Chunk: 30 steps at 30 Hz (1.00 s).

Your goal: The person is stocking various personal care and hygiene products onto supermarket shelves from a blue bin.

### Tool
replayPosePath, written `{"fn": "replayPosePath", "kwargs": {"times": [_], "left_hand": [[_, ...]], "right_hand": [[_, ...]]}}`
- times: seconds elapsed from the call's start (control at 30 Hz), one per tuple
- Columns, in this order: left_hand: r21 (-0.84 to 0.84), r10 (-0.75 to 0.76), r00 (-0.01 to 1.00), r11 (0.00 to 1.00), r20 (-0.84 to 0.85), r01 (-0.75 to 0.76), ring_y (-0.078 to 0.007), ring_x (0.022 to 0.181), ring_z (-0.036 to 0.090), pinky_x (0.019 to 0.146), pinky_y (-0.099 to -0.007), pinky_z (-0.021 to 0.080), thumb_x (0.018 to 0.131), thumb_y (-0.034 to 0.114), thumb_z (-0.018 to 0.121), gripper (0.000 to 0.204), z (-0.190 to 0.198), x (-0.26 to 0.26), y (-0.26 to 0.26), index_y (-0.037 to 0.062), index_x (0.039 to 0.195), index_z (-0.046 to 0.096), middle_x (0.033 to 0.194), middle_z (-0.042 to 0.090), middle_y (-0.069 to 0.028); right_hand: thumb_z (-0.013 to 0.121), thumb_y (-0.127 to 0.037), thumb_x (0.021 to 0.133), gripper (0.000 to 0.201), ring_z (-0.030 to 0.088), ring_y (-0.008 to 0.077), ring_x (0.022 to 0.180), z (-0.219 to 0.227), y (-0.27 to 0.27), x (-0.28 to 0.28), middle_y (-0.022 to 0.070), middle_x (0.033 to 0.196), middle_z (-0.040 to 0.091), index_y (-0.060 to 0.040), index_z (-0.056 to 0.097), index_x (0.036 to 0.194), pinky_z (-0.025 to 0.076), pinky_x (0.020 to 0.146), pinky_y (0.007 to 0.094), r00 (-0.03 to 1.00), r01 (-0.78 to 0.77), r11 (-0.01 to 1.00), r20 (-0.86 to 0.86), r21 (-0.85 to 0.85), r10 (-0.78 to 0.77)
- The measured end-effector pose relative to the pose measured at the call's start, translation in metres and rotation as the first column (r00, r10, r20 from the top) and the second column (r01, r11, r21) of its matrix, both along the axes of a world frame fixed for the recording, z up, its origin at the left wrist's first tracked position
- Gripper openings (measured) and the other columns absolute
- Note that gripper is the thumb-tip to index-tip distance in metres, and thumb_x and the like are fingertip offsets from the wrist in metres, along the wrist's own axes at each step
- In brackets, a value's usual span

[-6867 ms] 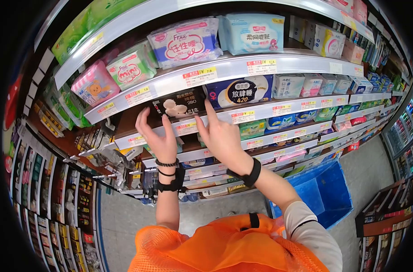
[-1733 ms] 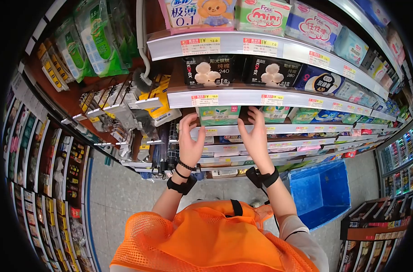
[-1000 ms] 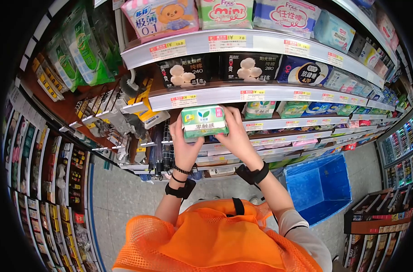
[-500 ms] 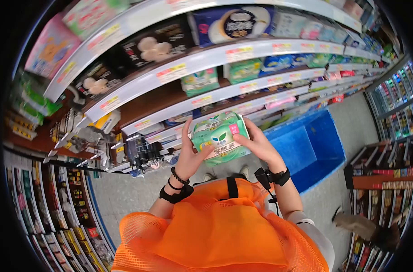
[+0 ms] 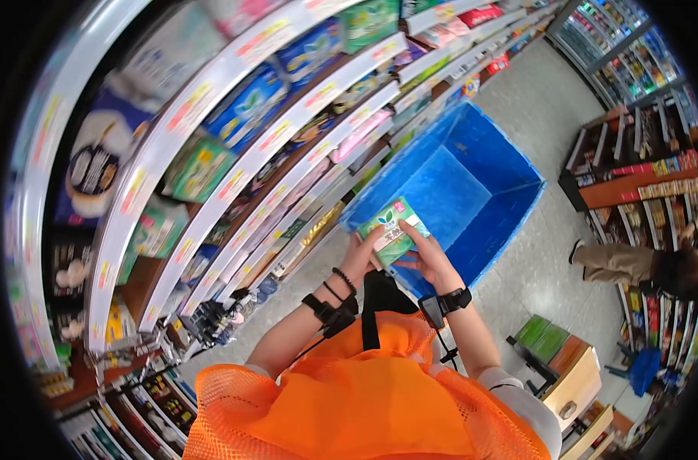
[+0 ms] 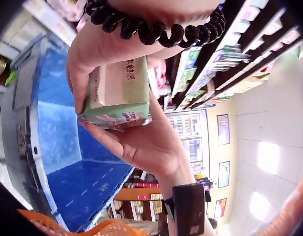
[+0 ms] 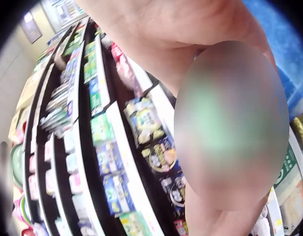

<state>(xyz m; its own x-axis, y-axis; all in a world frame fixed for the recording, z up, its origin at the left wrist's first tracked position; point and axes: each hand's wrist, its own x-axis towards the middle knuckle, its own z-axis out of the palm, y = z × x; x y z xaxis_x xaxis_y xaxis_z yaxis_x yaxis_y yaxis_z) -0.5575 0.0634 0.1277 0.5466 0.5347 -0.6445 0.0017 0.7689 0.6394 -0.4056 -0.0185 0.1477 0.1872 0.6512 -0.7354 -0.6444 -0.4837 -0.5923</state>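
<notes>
A green and white pack [image 5: 393, 234] with a pink corner label is held between both hands, over the near edge of the blue bin [image 5: 510, 222]. The left hand [image 5: 358, 259] grips its left side and the right hand [image 5: 432, 264] its right side, thumbs on the front. From the left wrist view, the pack [image 6: 121, 91] lies between the left hand's fingers above and the right hand [image 6: 154, 147] below. The blue bin [image 6: 58, 128] appears beyond them, its inside bare. A blurred patch covers most of the pack in the right wrist view.
Shelves of packaged goods [image 5: 241, 169] run along the left. A person [image 5: 633, 268] in tan trousers is at the right, near a display rack [image 5: 633, 188]. A wooden drawer unit [image 5: 575, 387] and a blue stool [image 5: 642, 372] stand at the lower right.
Both hands took the green pack from the shelf and drew it back. The view has since turned right, and the held pack now appears over the bin's near edge.
</notes>
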Motion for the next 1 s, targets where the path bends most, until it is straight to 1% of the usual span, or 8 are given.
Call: {"fn": "replayPosePath", "kwargs": {"times": [0.13, 0.27, 0.3, 0.5, 0.7, 0.77, 0.9, 1.0], "left_hand": [[-0.191, -0.117, 0.98, 0.978, -0.163, 0.085, -0.0212, 0.108, 0.06, 0.087, -0.0462, 0.048, 0.091, 0.034, 0.066, 0.038, -0.086, 0.066, 0.005, 0.0194, 0.125, 0.055, 0.119, 0.061, -0.0046], [-0.258, -0.047, 0.889, 0.963, -0.455, -0.081, -0.0283, 0.114, 0.056, 0.093, -0.0558, 0.041, 0.089, 0.019, 0.064, 0.046, -0.176, 0.108, 0.003, 0.0157, 0.132, 0.047, 0.128, 0.056, -0.0073], [-0.253, -0.131, 0.904, 0.967, -0.407, 0.027, -0.0305, 0.125, 0.047, 0.098, -0.0588, 0.036, 0.087, 0.019, 0.065, 0.057, -0.179, 0.11, 0.003, 0.0154, 0.137, 0.04, 0.135, 0.049, -0.0096], [-0.287, -0.014, 0.927, 0.952, -0.375, -0.102, -0.0272, 0.14, 0.026, 0.109, -0.055, 0.023, 0.083, 0.023, 0.069, 0.076, -0.147, 0.113, -0.006, 0.0126, 0.146, 0.029, 0.148, 0.035, -0.0108], [-0.253, 0.16, 0.941, 0.937, -0.298, -0.24, -0.0262, 0.143, 0.023, 0.113, -0.045, 0.024, 0.088, 0.021, 0.065, 0.071, -0.112, 0.095, 0.007, 0.006, 0.148, 0.03, 0.148, 0.034, -0.0134], [-0.227, 0.195, 0.94, 0.938, -0.281, -0.262, -0.0262, 0.142, 0.025, 0.112, -0.0446, 0.025, 0.088, 0.021, 0.064, 0.07, -0.097, 0.095, 0.011, 0.0056, 0.147, 0.03, 0.147, 0.035, -0.0136], [-0.159, 0.233, 0.94, 0.948, -0.249, -0.277, -0.0251, 0.139, 0.032, 0.111, -0.0446, 0.03, 0.09, 0.019, 0.063, 0.062, -0.08, 0.085, 0.011, 0.004, 0.144, 0.035, 0.142, 0.039, -0.0137], [-0.156, 0.256, 0.948, 0.945, -0.189, -0.287, -0.0245, 0.135, 0.038, 0.109, -0.0435, 0.036, 0.092, 0.019, 0.06, 0.055, -0.07, 0.068, 0.006, 0.0026, 0.14, 0.039, 0.139, 0.042, -0.0133]], "right_hand": [[0.071, -0.044, 0.086, 0.065, 0.057, 0.0301, 0.113, -0.077, -0.001, 0.05, 0.0117, 0.128, 0.055, -0.0052, 0.049, 0.132, 0.052, 0.09, 0.0484, 0.996, 0.058, 0.992, -0.056, -0.115, -0.065], [0.074, -0.039, 0.084, 0.058, 0.061, 0.0272, 0.108, -0.172, 0.01, 0.076, 0.0108, 0.122, 0.06, -0.0054, 0.053, 0.126, 0.054, 0.088, 0.0462, 0.998, 0.038, 0.981, -0.042, -0.19, -0.047], [0.074, -0.039, 0.084, 0.058, 0.061, 0.0272, 0.108, -0.199, 0.014, 0.078, 0.0108, 0.122, 0.06, -0.0054, 0.053, 0.126, 0.054, 0.088, 0.0462, 0.998, 0.034, 0.98, -0.051, -0.195, -0.044], [0.078, -0.04, 0.08, 0.085, 0.062, 0.0284, 0.104, -0.3, 0.039, 0.069, 0.0176, 0.12, 0.058, 0.0044, 0.033, 0.137, 0.057, 0.077, 0.0425, 1.0, 0.001, 0.979, 0.029, -0.205, 0.005], [0.082, -0.037, 0.075, 0.091, 0.049, 0.0334, 0.124, -0.357, 0.055, 0.051, 0.0241, 0.131, 0.048, -0.0011, 0.03, 0.14, 0.047, 0.095, 0.0494, 0.994, -0.107, 0.969, -0.021, -0.222, 0.105], [0.082, -0.037, 0.074, 0.087, 0.056, 0.0324, 0.116, -0.405, 0.059, 0.037, 0.021, 0.128, 0.053, -0.0032, 0.035, 0.139, 0.053, 0.087, 0.0431, 0.806, -0.027, 0.845, 0.489, -0.534, 0.335], [0.085, -0.037, 0.069, 0.093, 0.061, 0.0298, 0.106, -0.402, 0.059, 0.034, 0.019, 0.122, 0.058, -0.0025, 0.038, 0.141, 0.056, 0.076, 0.0383, 0.633, -0.144, 0.921, 0.683, -0.361, 0.366], [0.085, -0.035, 0.067, 0.094, 0.062, 0.0311, 0.105, -0.369, 0.061, 0.04, 0.0198, 0.121, 0.059, -0.0013, 0.037, 0.141, 0.054, 0.082, 0.0372, 0.839, -0.285, 0.932, 0.413, -0.222, 0.355]]}}
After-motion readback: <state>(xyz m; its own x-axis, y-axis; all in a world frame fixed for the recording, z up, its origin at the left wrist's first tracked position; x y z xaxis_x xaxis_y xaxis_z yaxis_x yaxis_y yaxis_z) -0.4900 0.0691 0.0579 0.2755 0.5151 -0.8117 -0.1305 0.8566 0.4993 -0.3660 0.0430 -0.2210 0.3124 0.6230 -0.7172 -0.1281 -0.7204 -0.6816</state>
